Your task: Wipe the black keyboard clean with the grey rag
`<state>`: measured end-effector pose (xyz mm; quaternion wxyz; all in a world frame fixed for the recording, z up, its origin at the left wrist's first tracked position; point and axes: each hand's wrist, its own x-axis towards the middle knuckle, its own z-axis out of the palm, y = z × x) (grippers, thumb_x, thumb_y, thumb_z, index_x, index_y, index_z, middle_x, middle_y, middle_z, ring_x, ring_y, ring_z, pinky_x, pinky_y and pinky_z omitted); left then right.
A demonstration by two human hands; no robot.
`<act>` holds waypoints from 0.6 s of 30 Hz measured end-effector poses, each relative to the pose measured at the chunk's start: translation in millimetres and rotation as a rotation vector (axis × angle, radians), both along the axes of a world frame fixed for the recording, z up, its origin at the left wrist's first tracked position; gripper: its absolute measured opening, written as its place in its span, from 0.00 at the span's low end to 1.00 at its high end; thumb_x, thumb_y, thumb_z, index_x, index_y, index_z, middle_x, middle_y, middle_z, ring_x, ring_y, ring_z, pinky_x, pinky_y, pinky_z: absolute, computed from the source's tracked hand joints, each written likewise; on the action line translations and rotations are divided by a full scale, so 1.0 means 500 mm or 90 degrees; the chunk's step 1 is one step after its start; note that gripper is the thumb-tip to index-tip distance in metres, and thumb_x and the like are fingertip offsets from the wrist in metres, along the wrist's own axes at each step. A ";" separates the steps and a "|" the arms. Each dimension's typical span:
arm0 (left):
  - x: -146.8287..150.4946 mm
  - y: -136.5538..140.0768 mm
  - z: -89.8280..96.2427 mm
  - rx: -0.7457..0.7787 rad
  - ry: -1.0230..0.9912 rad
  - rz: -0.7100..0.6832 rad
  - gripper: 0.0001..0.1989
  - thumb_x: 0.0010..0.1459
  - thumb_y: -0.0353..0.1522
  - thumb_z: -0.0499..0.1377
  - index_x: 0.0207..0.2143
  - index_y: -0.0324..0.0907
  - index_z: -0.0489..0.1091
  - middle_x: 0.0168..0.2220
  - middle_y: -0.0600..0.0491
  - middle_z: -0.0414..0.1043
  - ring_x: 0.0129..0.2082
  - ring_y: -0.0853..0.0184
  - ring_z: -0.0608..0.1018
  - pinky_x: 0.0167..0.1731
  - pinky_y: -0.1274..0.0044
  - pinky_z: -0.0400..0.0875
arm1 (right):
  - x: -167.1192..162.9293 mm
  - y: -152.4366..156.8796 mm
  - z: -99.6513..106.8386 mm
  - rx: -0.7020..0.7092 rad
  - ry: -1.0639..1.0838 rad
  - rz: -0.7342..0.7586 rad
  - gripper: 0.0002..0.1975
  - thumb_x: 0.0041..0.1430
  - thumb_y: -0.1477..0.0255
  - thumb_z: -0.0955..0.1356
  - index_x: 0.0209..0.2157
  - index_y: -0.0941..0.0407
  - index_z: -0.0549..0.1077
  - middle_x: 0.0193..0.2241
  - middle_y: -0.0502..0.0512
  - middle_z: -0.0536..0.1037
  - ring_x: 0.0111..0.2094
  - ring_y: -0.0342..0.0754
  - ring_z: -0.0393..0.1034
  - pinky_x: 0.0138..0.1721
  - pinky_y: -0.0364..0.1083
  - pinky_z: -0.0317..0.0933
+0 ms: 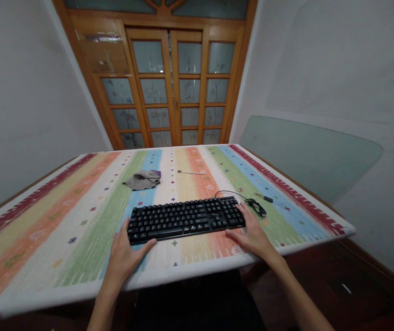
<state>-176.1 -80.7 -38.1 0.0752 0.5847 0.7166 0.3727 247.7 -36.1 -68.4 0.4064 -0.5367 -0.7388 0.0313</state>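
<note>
A black keyboard (186, 219) lies on the striped tablecloth near the table's front edge, its keys facing up. My left hand (124, 255) grips its left end, with the fingers along the side and the thumb at the front edge. At the opposite end, my right hand (252, 232) holds the right side, thumb by the front corner and fingers on the side edge. A black cable (257, 208) runs from the back of the keyboard and lies bundled beyond my right hand.
A crumpled grey cloth (142, 180) with a purple patch lies behind the keyboard. Farther back is a thin rod with a dark tip (190, 173). A small black-ended tool (267, 199) lies right of the cable. The tablecloth (90, 230) covers the table; wooden glazed doors (169, 82) stand beyond.
</note>
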 end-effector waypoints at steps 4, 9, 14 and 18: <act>-0.002 -0.001 -0.003 -0.006 -0.005 0.001 0.56 0.46 0.57 0.65 0.69 0.34 0.56 0.68 0.32 0.62 0.69 0.37 0.64 0.69 0.49 0.55 | 0.037 0.019 0.010 0.028 0.025 -0.059 0.28 0.66 0.51 0.66 0.59 0.55 0.68 0.61 0.67 0.69 0.61 0.63 0.64 0.63 0.63 0.59; -0.003 -0.002 -0.007 0.006 -0.012 -0.014 0.55 0.47 0.57 0.65 0.69 0.36 0.56 0.68 0.33 0.63 0.68 0.38 0.64 0.68 0.49 0.55 | 0.107 0.074 0.018 0.080 -0.064 -0.197 0.23 0.65 0.57 0.63 0.52 0.59 0.74 0.54 0.70 0.73 0.56 0.67 0.65 0.60 0.66 0.58; -0.001 -0.003 -0.004 0.007 -0.030 0.006 0.57 0.46 0.57 0.66 0.69 0.35 0.54 0.67 0.31 0.63 0.68 0.40 0.66 0.68 0.50 0.56 | 0.141 0.121 0.001 0.004 -0.175 -0.243 0.21 0.63 0.63 0.64 0.50 0.61 0.76 0.46 0.70 0.77 0.50 0.66 0.68 0.56 0.64 0.60; 0.000 -0.004 0.003 0.003 -0.058 0.001 0.56 0.44 0.55 0.68 0.69 0.38 0.56 0.67 0.33 0.63 0.68 0.40 0.66 0.68 0.50 0.57 | 0.140 0.138 -0.003 -0.032 -0.199 -0.257 0.17 0.62 0.65 0.64 0.44 0.60 0.77 0.41 0.70 0.78 0.45 0.66 0.68 0.52 0.63 0.62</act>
